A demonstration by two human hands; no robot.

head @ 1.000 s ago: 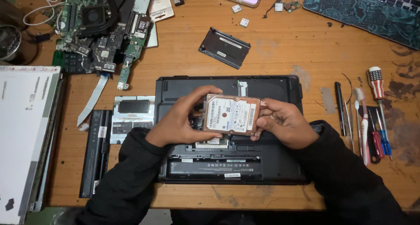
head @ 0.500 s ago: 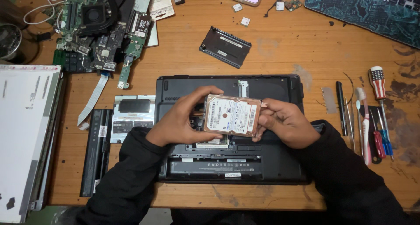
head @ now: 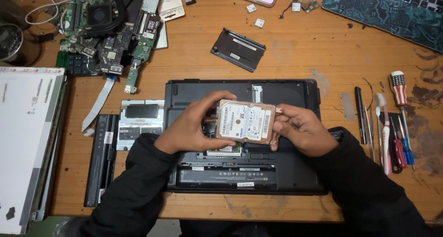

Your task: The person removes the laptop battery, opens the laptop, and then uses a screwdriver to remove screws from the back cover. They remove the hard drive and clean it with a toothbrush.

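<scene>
— Two hands on one drive (head: 245, 122)? What is it like?

— Flat metal rectangle, white label on top, coppery edge at the right. It is held above the open black laptop base (head: 295, 91), a matte plastic shell.

— And the fingers?

— Left hand (head: 196, 124) curls closed around the drive's left edge, thumb on top. Right hand (head: 302, 131) pinches the right edge, fingers narrow.

— Around them?

— Worn wooden desk (head: 295, 52). Black cover plate (head: 237, 49) beyond the base, long black battery (head: 101, 158) at left, green boards (head: 106, 29) far left, screwdrivers (head: 399, 121) at right.
</scene>
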